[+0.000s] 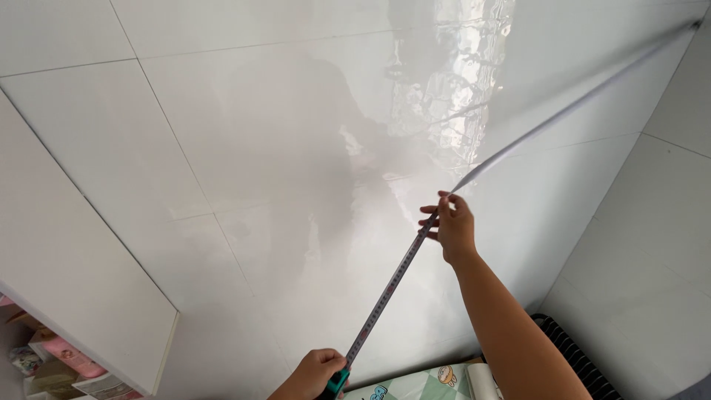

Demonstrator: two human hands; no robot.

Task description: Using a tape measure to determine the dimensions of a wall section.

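Observation:
A long tape measure blade [389, 290] runs from the bottom centre up toward the top right corner of a glossy white tiled wall [244, 148]. My left hand [315, 374] grips the teal tape measure case [335, 384] at the bottom edge. My right hand [449, 226] pinches the blade about midway, pressing it near the wall. Past that hand the blade [578, 107] twists and continues to the corner at the upper right.
A white side wall [659, 244] meets the tiled wall on the right. A white shelf panel [89, 296] juts out at the lower left, with pink and beige items [63, 363] below it. A dark ribbed object [574, 355] and a patterned cloth [415, 385] lie at the bottom.

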